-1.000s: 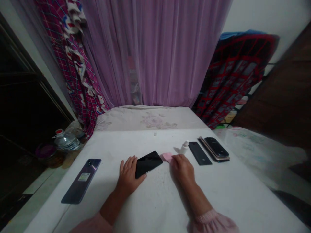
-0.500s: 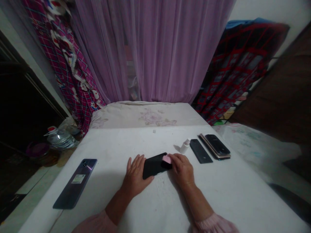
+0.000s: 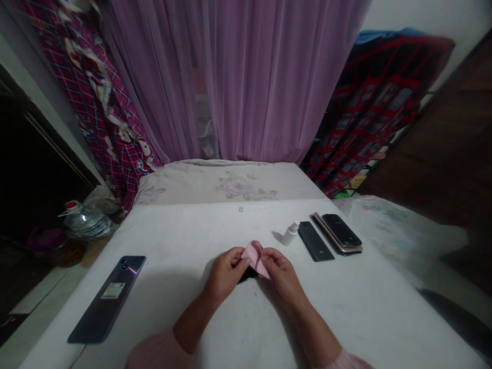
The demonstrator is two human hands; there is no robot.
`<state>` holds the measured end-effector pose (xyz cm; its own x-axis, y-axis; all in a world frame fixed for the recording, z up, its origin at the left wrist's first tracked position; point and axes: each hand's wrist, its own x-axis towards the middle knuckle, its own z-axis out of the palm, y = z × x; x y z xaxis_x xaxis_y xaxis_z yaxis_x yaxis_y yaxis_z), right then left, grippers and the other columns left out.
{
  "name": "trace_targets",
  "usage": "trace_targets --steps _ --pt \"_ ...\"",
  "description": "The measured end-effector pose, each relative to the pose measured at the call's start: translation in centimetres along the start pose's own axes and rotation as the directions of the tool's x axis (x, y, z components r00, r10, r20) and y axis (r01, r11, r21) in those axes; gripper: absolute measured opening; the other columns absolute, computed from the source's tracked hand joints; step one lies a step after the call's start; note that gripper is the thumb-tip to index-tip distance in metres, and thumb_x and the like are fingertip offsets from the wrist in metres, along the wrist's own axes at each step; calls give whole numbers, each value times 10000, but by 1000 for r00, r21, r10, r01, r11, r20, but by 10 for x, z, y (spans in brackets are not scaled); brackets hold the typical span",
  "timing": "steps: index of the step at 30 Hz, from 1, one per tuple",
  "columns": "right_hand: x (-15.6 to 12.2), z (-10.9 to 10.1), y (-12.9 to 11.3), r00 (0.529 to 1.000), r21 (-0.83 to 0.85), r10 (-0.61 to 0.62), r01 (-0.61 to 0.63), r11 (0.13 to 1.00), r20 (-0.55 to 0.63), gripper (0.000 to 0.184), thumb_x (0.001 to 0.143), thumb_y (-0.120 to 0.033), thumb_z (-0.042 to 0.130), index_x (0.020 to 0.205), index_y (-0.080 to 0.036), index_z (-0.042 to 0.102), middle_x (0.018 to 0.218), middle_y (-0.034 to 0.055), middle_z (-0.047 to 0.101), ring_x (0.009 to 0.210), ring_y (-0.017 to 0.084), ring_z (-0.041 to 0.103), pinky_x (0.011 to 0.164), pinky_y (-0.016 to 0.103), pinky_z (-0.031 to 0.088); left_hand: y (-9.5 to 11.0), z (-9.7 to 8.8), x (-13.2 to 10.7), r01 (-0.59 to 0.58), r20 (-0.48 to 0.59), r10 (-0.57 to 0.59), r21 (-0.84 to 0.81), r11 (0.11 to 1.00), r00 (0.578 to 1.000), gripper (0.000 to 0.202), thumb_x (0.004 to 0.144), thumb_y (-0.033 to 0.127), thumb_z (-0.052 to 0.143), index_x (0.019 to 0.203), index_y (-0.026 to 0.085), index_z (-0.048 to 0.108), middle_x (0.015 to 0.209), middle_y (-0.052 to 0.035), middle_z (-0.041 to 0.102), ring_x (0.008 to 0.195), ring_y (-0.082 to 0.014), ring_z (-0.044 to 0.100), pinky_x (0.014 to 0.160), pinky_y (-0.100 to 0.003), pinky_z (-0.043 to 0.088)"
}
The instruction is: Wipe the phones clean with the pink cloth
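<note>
Between my hands a small pink cloth [image 3: 253, 254] is held up and folded, its near edge spread over a black phone [image 3: 247, 274]. My left hand [image 3: 226, 270] pinches the cloth's left side between thumb and fingers. On its right side, the thumb and fingers of my right hand [image 3: 282, 270] are closed on the cloth too. Only a dark strip of the phone shows below the cloth; the rest is hidden by cloth and hands. Beyond my right hand a small white spray bottle [image 3: 290, 233] stands upright.
A dark phone with a white label [image 3: 113, 290] lies at the left on the white-covered table [image 3: 184, 230]. To the right are a flat dark phone [image 3: 315, 242] and a stack of phones [image 3: 339, 231]. A large water bottle [image 3: 86, 220] stands off the table's left side.
My left hand has left the phone's left end and now grips the cloth. My right hand has moved slightly left, and the cloth is lifted and spread between both hands.
</note>
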<state>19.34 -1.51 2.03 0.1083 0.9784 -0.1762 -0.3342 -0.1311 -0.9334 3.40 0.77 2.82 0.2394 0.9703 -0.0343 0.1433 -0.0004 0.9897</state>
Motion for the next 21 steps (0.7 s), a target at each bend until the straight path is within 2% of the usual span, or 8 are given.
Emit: trace_targets --steps 2,4,7,9,11,14,18,21 --pt "1 -9 -1 998 -85 -58 56 995 -11 378 669 -519 762 795 -180 652 630 -3 623 533 135 532 512 251 432 6 3 6 74 71 -66 -114 991 995 296 722 488 708 821 211 679 742 -13 689 705 -179 649 620 -260 515" --pt "4 -25 -4 975 -184 -173 147 972 -138 367 720 -521 715 839 -179 655 697 23 655 605 162 580 562 271 464 11 4 10 108 53 -97 -256 961 994 331 688 503 742 785 200 648 741 -5 678 726 -170 651 648 -251 522" --pt "12 -52 -9 802 -405 -401 220 887 -443 386 785 -511 646 1005 -195 624 865 58 673 749 194 627 657 306 505 16 2 16 128 -1 -148 -488 864 989 398 663 510 770 852 188 633 830 -20 697 843 -189 677 819 -304 535" --pt "22 -66 -11 718 -576 -530 220 788 -451 510 765 -505 658 1170 -208 569 1059 102 650 880 228 635 738 361 518 17 0 20 150 -17 -195 -574 805 981 422 640 482 799 874 180 622 862 -32 705 881 -208 686 856 -333 536" --pt "35 -73 -10 724 -686 -618 281 671 -307 667 761 -496 660 1331 -210 466 1253 151 574 1071 278 603 857 431 503 16 -2 25 169 -33 -240 -618 768 970 392 655 435 801 885 177 616 895 -47 716 906 -223 694 857 -347 545" --pt "54 -75 -6 746 -756 -642 314 575 -178 757 782 -489 630 1433 -215 359 1311 170 545 1126 304 591 915 483 483 13 -6 32 193 -51 -297 -653 732 954 326 755 384 734 985 181 625 979 -80 731 961 -240 699 856 -364 555" --pt "68 -68 -6 794 -797 -582 233 556 -174 742 831 -493 552 1460 -166 334 1126 165 652 941 293 660 816 452 518 13 -9 36 205 -64 -372 -743 637 926 278 864 333 618 1102 187 615 1101 -104 722 1077 -239 671 914 -360 543" --pt "65 -55 -9 828 -716 -538 279 640 -158 764 830 -483 568 1476 -174 304 1097 148 664 852 252 667 732 380 533 18 -10 39 221 -45 -440 -816 534 897 233 947 292 488 1122 197 609 1178 -100 697 1136 -216 645 948 -354 531"
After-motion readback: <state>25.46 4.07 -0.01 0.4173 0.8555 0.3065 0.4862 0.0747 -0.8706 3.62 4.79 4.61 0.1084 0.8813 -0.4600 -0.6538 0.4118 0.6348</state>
